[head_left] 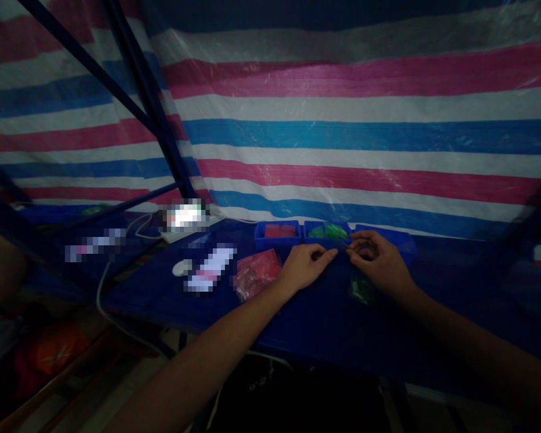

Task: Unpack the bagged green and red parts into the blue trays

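Observation:
My left hand (304, 264) and my right hand (376, 258) meet over the blue table (324, 325), fingertips nearly touching in a pinch. A thin small piece seems held between them, too dim to name. Just behind the hands stand three small blue bins: one with red pieces (278, 233), one with green pieces (328, 232), and a third (399, 240) partly hidden by my right hand. A clear bag of red pieces (256, 273) lies left of my left hand. A small bag of green pieces (362, 290) lies under my right wrist.
A striped pink, blue and white tarp (342, 120) hangs behind the table. Dark metal poles (148, 102) slant at the left. A white power strip (189, 225) with cables sits at the table's back left. An orange thing (54, 352) lies on the floor at left.

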`<state>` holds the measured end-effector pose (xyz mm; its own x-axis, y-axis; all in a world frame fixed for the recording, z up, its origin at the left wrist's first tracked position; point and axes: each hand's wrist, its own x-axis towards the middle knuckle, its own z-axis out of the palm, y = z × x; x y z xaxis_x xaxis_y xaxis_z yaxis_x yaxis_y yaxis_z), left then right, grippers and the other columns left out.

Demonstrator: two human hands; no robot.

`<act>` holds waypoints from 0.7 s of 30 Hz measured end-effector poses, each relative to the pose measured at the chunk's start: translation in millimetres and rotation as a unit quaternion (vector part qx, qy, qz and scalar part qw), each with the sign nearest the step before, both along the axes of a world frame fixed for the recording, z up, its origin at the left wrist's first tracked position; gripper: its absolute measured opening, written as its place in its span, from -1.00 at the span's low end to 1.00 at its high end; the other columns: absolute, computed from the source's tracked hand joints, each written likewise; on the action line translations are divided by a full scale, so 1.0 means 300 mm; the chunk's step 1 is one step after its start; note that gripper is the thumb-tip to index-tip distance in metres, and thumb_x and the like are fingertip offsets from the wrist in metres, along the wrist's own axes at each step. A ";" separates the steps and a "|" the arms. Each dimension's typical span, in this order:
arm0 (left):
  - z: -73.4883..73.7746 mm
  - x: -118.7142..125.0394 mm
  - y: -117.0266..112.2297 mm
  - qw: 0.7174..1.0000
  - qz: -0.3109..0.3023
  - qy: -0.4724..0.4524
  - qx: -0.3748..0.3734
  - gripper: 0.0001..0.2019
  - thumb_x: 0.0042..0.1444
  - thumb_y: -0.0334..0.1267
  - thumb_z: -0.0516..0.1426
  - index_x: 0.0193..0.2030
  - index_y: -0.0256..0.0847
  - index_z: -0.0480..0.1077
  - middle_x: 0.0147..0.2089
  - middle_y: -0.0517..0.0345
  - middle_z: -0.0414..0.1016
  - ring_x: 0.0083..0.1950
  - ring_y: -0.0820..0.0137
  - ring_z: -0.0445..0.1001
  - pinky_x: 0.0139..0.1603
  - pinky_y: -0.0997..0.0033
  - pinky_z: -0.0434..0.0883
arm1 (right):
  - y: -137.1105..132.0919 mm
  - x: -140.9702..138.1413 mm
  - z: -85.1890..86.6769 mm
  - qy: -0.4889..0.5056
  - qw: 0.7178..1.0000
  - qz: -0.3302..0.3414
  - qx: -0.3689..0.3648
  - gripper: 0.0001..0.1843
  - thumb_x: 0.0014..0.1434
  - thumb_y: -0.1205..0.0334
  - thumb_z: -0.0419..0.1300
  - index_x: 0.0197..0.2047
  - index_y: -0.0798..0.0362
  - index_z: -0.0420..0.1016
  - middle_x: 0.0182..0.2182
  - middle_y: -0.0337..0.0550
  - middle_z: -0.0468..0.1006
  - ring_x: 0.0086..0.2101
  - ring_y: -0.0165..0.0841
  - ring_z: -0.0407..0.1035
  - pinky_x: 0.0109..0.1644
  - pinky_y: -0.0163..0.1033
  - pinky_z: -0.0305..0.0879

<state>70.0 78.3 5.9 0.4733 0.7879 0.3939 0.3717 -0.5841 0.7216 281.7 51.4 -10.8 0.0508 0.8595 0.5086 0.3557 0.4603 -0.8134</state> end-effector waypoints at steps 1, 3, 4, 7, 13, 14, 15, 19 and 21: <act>0.001 0.001 -0.005 1.000 -0.020 0.007 -0.015 -0.59 0.31 0.09 0.10 -0.13 -0.21 0.60 -0.21 0.07 0.64 -0.25 0.33 0.54 -0.23 0.38 0.39 | -0.007 -0.006 0.003 -0.026 1.000 -0.005 0.014 -0.62 0.15 0.13 0.33 0.03 -0.02 0.43 -0.21 -0.09 0.56 -0.26 -0.23 0.51 -0.12 -0.09 0.50; 0.001 0.005 -0.011 0.997 -0.066 -0.005 -0.038 -0.59 0.32 0.08 0.09 0.00 -0.18 0.58 -0.11 0.08 0.65 -0.18 0.32 0.56 -0.18 0.38 0.41 | -0.018 -0.017 0.006 -0.088 0.995 -0.009 0.046 -0.64 0.17 0.18 0.29 0.04 -0.03 0.43 -0.21 -0.09 0.56 -0.27 -0.23 0.51 -0.11 -0.07 0.49; 0.000 0.008 -0.012 0.995 -0.086 -0.017 -0.046 -0.59 0.33 0.06 0.08 0.05 -0.17 0.56 -0.06 0.08 0.64 -0.13 0.31 0.57 -0.14 0.38 0.42 | -0.022 -0.020 0.006 -0.122 0.991 -0.005 0.063 -0.65 0.18 0.21 0.27 0.05 -0.03 0.44 -0.20 -0.09 0.57 -0.27 -0.22 0.51 -0.10 -0.06 0.48; -0.006 0.011 -0.003 0.990 -0.123 -0.046 -0.056 -0.60 0.34 0.02 0.09 0.13 -0.17 0.52 0.02 0.06 0.62 -0.04 0.27 0.57 -0.02 0.33 0.43 | -0.028 -0.022 0.003 -0.204 0.974 0.013 0.097 -0.60 0.20 0.26 0.24 0.12 -0.06 0.42 -0.13 -0.07 0.57 -0.19 -0.18 0.51 -0.04 -0.01 0.46; -0.026 0.003 0.039 0.990 -0.105 -0.067 -0.070 -0.64 0.31 -0.06 0.15 0.09 -0.25 0.53 0.01 -0.04 0.62 -0.05 0.26 0.58 0.02 0.29 0.45 | -0.034 -0.016 0.012 -0.231 0.966 0.017 0.117 -0.68 0.25 0.23 0.23 0.08 -0.06 0.47 -0.13 -0.09 0.57 -0.23 -0.22 0.51 -0.06 -0.02 0.45; -0.028 0.002 0.042 0.990 -0.099 -0.067 -0.075 -0.65 0.31 -0.08 0.15 0.07 -0.27 0.54 -0.04 -0.05 0.63 -0.09 0.28 0.58 -0.02 0.30 0.46 | -0.034 -0.016 0.013 -0.221 0.968 0.004 0.119 -0.70 0.24 0.21 0.24 0.06 -0.05 0.48 -0.14 -0.09 0.57 -0.26 -0.23 0.50 -0.08 -0.02 0.45; -0.030 0.002 0.043 0.989 -0.098 -0.069 -0.081 -0.67 0.30 -0.10 0.16 0.04 -0.29 0.54 -0.09 -0.05 0.64 -0.13 0.30 0.58 -0.05 0.32 0.47 | -0.033 -0.015 0.012 -0.204 0.971 -0.012 0.121 -0.70 0.24 0.20 0.25 0.04 -0.03 0.48 -0.14 -0.08 0.57 -0.29 -0.24 0.50 -0.09 -0.03 0.46; -0.033 0.004 0.033 0.979 -0.137 -0.077 -0.126 -0.68 0.32 -0.10 0.14 0.00 -0.30 0.53 -0.12 -0.05 0.64 -0.21 0.38 0.59 -0.15 0.40 0.48 | -0.017 -0.009 -0.002 -0.117 0.989 -0.006 0.086 -0.59 0.20 0.15 0.31 0.11 -0.03 0.44 -0.06 -0.03 0.54 -0.26 -0.24 0.51 -0.14 -0.07 0.49; -0.034 0.005 0.028 0.974 -0.154 -0.065 -0.155 -0.64 0.32 -0.06 0.13 0.03 -0.31 0.51 -0.18 -0.05 0.64 -0.29 0.40 0.59 -0.26 0.45 0.47 | -0.010 -0.004 -0.011 -0.097 0.993 0.033 0.055 -0.60 0.21 0.12 0.31 0.11 -0.04 0.46 -0.06 -0.06 0.57 -0.22 -0.23 0.53 -0.11 -0.08 0.50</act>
